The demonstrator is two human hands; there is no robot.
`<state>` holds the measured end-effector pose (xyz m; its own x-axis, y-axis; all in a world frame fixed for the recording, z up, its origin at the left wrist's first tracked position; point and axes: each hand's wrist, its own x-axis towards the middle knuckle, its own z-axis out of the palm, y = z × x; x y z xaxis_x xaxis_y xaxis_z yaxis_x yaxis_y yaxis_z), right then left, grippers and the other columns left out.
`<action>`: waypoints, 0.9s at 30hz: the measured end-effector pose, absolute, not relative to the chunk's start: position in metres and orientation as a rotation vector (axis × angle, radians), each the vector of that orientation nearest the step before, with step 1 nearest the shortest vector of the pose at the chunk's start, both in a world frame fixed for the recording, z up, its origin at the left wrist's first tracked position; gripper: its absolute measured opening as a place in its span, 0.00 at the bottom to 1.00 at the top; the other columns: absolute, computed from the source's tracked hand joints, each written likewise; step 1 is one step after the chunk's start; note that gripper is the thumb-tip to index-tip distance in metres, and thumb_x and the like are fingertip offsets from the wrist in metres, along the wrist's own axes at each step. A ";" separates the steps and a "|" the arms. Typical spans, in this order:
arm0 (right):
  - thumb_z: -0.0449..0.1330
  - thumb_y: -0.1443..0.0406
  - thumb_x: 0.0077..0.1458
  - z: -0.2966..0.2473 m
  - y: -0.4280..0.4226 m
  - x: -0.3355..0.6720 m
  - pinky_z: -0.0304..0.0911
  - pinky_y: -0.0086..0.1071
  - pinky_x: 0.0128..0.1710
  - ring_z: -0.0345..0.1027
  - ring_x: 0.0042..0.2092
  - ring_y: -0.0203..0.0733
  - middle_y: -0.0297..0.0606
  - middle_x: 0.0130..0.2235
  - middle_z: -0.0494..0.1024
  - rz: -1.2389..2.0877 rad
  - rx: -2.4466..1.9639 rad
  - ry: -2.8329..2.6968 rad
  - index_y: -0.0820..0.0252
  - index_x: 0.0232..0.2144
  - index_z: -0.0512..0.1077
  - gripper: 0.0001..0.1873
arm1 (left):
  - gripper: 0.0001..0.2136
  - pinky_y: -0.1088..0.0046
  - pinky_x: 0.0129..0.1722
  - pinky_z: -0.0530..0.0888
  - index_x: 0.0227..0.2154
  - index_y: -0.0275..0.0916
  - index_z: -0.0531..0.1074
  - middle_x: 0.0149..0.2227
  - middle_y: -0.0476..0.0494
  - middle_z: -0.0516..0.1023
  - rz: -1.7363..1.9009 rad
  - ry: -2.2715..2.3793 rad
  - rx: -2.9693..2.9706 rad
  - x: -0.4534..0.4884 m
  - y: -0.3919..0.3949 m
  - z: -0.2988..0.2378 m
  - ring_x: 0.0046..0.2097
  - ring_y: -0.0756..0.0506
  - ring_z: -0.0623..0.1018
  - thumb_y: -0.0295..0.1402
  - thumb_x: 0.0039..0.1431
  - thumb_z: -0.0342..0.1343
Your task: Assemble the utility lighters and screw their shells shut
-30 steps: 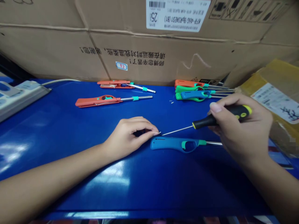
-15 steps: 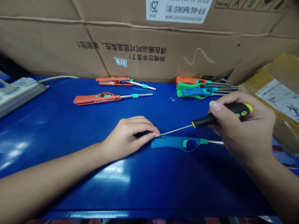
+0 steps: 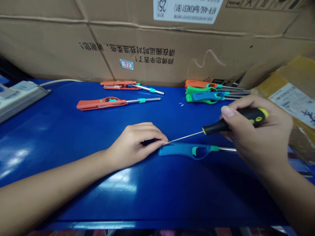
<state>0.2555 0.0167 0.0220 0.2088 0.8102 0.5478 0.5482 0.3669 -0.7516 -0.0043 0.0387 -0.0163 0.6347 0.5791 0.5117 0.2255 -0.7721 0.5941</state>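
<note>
A blue long-nosed lighter (image 3: pixel 187 150) lies on the blue table (image 3: pixel 73 137) in front of me, its metal nozzle pointing right. My right hand (image 3: pixel 258 134) grips a screwdriver (image 3: pixel 233 120) with a black and yellow handle; its thin shaft reaches left to the lighter's rear end. My left hand (image 3: pixel 137 142) rests on the table with thumb and forefinger pinched at the screwdriver's tip. What sits in the pinch is too small to make out.
Two orange lighters (image 3: pixel 108 102) lie at the back centre-left. A pile of orange, green and blue lighters (image 3: pixel 206 93) lies at the back right. Big cardboard boxes (image 3: pixel 157 42) wall the far side. A white power strip (image 3: pixel 17 96) sits left, a yellowish parcel (image 3: pixel 290 95) right.
The screwdriver tip has closed the small gap to my left fingertips. Both hands stay in place; the view has tilted slightly.
</note>
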 end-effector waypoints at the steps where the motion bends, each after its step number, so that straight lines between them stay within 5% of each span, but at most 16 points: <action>1: 0.68 0.60 0.51 0.022 0.017 0.255 0.55 0.32 0.23 0.58 0.24 0.33 0.28 0.22 0.68 0.287 -1.301 -1.460 0.56 0.24 0.73 0.10 | 0.05 0.71 0.42 0.78 0.38 0.38 0.79 0.36 0.43 0.84 0.982 0.630 2.375 -0.004 0.039 -0.016 0.38 0.48 0.82 0.24 0.63 0.60; 15: 0.66 0.61 0.52 0.027 0.013 0.259 0.58 0.34 0.25 0.63 0.27 0.36 0.31 0.26 0.71 0.314 -1.265 -1.516 0.55 0.27 0.74 0.07 | 0.04 0.72 0.42 0.78 0.38 0.38 0.79 0.36 0.44 0.84 1.004 0.672 2.313 -0.005 0.038 -0.016 0.38 0.48 0.81 0.26 0.61 0.62; 21: 0.66 0.60 0.53 0.026 0.012 0.259 0.55 0.34 0.23 0.60 0.25 0.36 0.31 0.25 0.70 0.338 -1.238 -1.487 0.55 0.27 0.74 0.07 | 0.19 0.64 0.48 0.75 0.49 0.37 0.77 0.44 0.40 0.82 0.798 0.735 2.424 -0.007 0.037 -0.009 0.44 0.43 0.79 0.36 0.54 0.68; 27: 0.64 0.61 0.54 0.028 0.007 0.251 0.58 0.35 0.28 0.63 0.26 0.35 0.29 0.25 0.73 0.228 -1.218 -1.626 0.54 0.27 0.73 0.06 | 0.12 0.64 0.44 0.72 0.43 0.38 0.80 0.36 0.45 0.80 0.694 0.799 2.434 -0.001 0.027 -0.014 0.38 0.45 0.77 0.36 0.56 0.67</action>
